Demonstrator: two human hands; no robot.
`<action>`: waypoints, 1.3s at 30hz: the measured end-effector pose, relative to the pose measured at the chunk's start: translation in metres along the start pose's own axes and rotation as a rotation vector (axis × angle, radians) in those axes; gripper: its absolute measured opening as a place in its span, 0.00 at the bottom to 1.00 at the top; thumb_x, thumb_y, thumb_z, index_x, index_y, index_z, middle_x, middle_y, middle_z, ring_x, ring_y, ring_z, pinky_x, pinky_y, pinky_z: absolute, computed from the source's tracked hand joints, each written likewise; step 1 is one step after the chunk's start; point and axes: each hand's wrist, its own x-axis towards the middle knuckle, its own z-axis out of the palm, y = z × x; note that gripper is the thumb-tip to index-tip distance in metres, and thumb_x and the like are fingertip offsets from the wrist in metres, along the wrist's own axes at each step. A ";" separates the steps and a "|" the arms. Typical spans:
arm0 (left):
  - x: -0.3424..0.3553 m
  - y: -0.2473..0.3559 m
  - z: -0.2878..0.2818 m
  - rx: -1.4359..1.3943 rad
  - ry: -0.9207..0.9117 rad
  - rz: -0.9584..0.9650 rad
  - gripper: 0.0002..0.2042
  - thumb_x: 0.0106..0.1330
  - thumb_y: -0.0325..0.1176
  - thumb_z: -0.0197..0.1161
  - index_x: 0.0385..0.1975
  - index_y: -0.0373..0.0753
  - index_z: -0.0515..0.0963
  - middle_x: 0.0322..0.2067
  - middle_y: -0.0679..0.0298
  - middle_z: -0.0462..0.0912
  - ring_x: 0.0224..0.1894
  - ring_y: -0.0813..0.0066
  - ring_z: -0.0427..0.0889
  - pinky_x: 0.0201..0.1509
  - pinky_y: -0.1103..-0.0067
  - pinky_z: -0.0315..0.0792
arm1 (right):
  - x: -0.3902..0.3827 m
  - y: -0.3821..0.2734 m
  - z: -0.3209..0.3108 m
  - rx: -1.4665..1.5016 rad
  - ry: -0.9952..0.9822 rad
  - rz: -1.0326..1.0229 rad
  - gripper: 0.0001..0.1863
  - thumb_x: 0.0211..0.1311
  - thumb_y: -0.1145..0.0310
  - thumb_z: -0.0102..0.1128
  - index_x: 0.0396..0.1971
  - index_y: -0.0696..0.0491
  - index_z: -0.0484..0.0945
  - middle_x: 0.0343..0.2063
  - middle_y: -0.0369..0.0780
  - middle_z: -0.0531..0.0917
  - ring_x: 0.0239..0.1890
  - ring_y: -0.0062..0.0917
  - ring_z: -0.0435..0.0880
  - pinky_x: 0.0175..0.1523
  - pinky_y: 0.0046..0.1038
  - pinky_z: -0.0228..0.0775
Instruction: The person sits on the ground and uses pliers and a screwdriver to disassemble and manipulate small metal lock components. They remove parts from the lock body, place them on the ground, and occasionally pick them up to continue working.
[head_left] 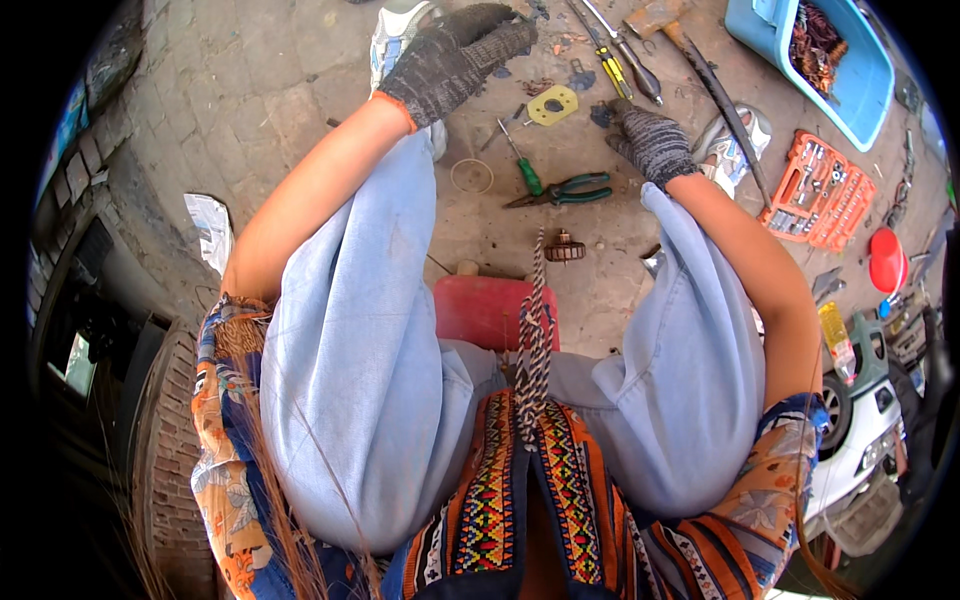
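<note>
My left hand, in a dark grey knitted glove, is above my left shoe, its fingers stretched to the right with nothing visible in them. Beside my right shoe, my gloved right hand hangs past the knee, thumb apart from loosely bent fingers. A small dark piece lies by its fingertips. On the ground between the hands are a yellow plate, a green-handled screwdriver and pliers. A copper-wound rotor stands closer to me.
Farther off lie a yellow-and-black screwdriver, a dark-handled tool and a long-handled hammer. At right are a blue bin of copper scrap, an orange socket set and a red bowl. A red seat is near my legs.
</note>
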 end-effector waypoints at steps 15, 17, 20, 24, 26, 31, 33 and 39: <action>0.001 -0.019 -0.005 -0.133 0.022 0.021 0.25 0.64 0.39 0.60 0.56 0.28 0.66 0.50 0.53 0.75 0.53 0.68 0.74 0.57 0.76 0.67 | 0.007 -0.044 -0.006 0.003 -0.224 -0.156 0.24 0.53 0.60 0.62 0.48 0.53 0.71 0.24 0.45 0.79 0.31 0.39 0.80 0.39 0.36 0.72; 0.000 -0.014 -0.005 -0.071 0.042 0.027 0.25 0.64 0.39 0.60 0.56 0.28 0.66 0.50 0.53 0.75 0.53 0.69 0.74 0.58 0.77 0.67 | 0.001 -0.046 0.008 -0.192 -0.304 -0.605 0.19 0.52 0.59 0.60 0.42 0.51 0.72 0.34 0.44 0.80 0.39 0.38 0.80 0.43 0.36 0.72; 0.005 -0.010 -0.002 -0.185 -0.035 -0.055 0.26 0.63 0.39 0.61 0.55 0.28 0.67 0.48 0.54 0.76 0.51 0.70 0.75 0.55 0.77 0.69 | -0.010 -0.026 0.055 -0.270 -0.259 -0.943 0.13 0.53 0.61 0.57 0.37 0.50 0.75 0.36 0.41 0.78 0.43 0.35 0.78 0.44 0.34 0.71; 0.005 -0.011 -0.002 -0.079 -0.061 0.014 0.25 0.61 0.42 0.61 0.57 0.38 0.68 0.42 0.61 0.79 0.39 0.74 0.78 0.41 0.77 0.73 | 0.000 -0.019 0.069 -0.298 -0.231 -0.974 0.11 0.54 0.63 0.52 0.34 0.50 0.77 0.35 0.40 0.75 0.42 0.34 0.76 0.45 0.33 0.70; 0.003 -0.011 -0.008 0.002 -0.156 0.075 0.15 0.67 0.41 0.56 0.46 0.37 0.77 0.30 0.70 0.78 0.30 0.88 0.73 0.35 0.86 0.68 | 0.004 -0.023 0.060 -0.311 -0.216 -1.005 0.11 0.55 0.62 0.51 0.35 0.50 0.78 0.37 0.41 0.76 0.41 0.35 0.76 0.44 0.33 0.70; -0.009 -0.013 -0.012 -0.089 -0.249 0.077 0.20 0.67 0.42 0.55 0.55 0.37 0.70 0.39 0.66 0.78 0.34 0.83 0.75 0.37 0.83 0.70 | -0.001 -0.047 0.042 -0.181 -0.562 -0.468 0.16 0.56 0.63 0.53 0.41 0.54 0.78 0.44 0.47 0.78 0.46 0.40 0.77 0.51 0.35 0.70; -0.006 -0.012 -0.012 -0.044 -0.294 0.063 0.24 0.66 0.44 0.55 0.57 0.37 0.68 0.50 0.60 0.75 0.40 0.76 0.79 0.43 0.79 0.74 | 0.003 -0.065 0.019 -0.372 -0.897 -0.405 0.16 0.54 0.64 0.54 0.42 0.54 0.78 0.44 0.48 0.78 0.47 0.41 0.78 0.52 0.36 0.70; 0.001 -0.042 -0.010 0.213 -0.008 0.261 0.19 0.66 0.42 0.54 0.55 0.42 0.71 0.50 0.59 0.75 0.46 0.70 0.77 0.48 0.78 0.73 | -0.023 -0.034 -0.024 0.269 -0.604 -0.415 0.19 0.52 0.67 0.59 0.46 0.52 0.76 0.45 0.46 0.76 0.47 0.40 0.76 0.52 0.35 0.69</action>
